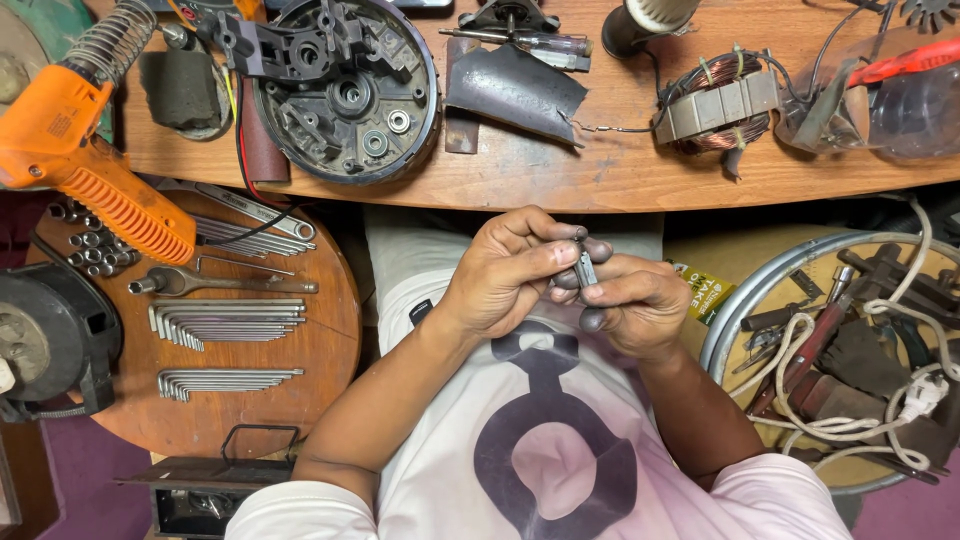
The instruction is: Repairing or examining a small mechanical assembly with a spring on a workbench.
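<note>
Both my hands meet over my lap, just below the wooden bench edge [560, 190]. My left hand [505, 275] and my right hand [635, 310] pinch a small dark metal part [585, 268] between thumbs and fingertips. The part is mostly hidden by my fingers. On the bench above lie a round black motor housing [345, 90] and a copper-wound stator [715, 110].
An orange soldering gun [85, 165] rests at the left. A round wooden board [250, 340] carries hex keys, wrenches and sockets. At the right a round metal tray [770, 285] holds tools and white cord. A dark bent metal sheet [515, 90] lies on the bench.
</note>
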